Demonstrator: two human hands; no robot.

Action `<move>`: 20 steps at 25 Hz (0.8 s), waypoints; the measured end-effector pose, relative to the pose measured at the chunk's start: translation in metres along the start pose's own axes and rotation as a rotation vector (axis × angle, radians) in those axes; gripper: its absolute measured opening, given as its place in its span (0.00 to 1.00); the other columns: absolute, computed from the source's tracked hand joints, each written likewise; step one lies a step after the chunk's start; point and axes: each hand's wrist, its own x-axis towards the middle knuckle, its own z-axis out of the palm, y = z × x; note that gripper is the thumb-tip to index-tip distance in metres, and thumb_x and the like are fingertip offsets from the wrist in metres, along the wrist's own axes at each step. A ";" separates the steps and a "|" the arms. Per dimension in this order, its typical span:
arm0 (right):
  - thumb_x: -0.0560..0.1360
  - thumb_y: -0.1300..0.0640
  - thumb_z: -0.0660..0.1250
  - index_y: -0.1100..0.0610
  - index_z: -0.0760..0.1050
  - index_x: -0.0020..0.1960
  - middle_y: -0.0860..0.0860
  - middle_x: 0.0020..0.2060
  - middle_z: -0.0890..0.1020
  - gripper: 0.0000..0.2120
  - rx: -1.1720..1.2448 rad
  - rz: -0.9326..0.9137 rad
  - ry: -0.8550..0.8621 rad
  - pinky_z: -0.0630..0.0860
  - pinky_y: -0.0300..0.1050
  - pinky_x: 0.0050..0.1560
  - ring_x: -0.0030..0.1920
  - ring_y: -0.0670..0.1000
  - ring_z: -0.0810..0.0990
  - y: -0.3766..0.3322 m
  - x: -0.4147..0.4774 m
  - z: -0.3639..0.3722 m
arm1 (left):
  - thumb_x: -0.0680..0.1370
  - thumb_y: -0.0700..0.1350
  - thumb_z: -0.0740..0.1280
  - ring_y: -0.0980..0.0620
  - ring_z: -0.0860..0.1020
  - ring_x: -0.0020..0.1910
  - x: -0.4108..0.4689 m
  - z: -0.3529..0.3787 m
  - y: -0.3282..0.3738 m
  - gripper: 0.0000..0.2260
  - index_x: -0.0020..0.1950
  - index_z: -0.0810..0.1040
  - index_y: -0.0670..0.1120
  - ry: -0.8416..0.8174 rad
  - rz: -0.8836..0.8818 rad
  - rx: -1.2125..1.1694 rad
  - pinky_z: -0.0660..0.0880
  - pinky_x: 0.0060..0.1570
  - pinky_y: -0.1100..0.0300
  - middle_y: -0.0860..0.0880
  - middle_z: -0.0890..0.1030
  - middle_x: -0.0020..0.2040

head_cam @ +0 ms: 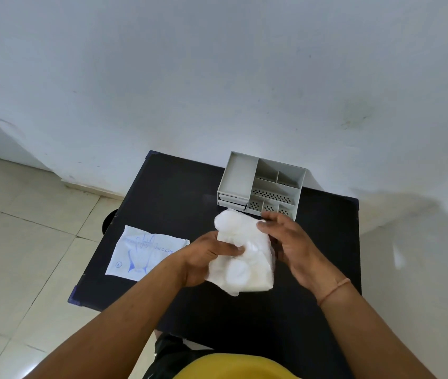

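Observation:
A clear plastic bag of white cotton balls (244, 250) is held above the middle of the black table (162, 203). My left hand (206, 255) grips the bag's left side, thumb across its front. My right hand (285, 239) pinches the bag's upper right edge with its fingertips. A grey compartment organizer (261, 184) stands just behind the bag, near the wall. Its compartments look empty.
A flat white glove packet (143, 253) with blue print lies on the table's left part. The white wall (244, 77) rises right behind the table. Tiled floor (26, 242) lies to the left, and a dark round object (109, 220) shows at the table's left edge.

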 end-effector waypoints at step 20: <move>0.76 0.50 0.76 0.46 0.77 0.69 0.54 0.62 0.86 0.23 0.032 0.067 -0.122 0.82 0.67 0.63 0.61 0.59 0.86 -0.001 0.003 -0.003 | 0.74 0.47 0.81 0.35 0.85 0.63 -0.004 0.001 -0.017 0.23 0.67 0.83 0.41 0.080 0.110 0.008 0.80 0.65 0.32 0.38 0.87 0.63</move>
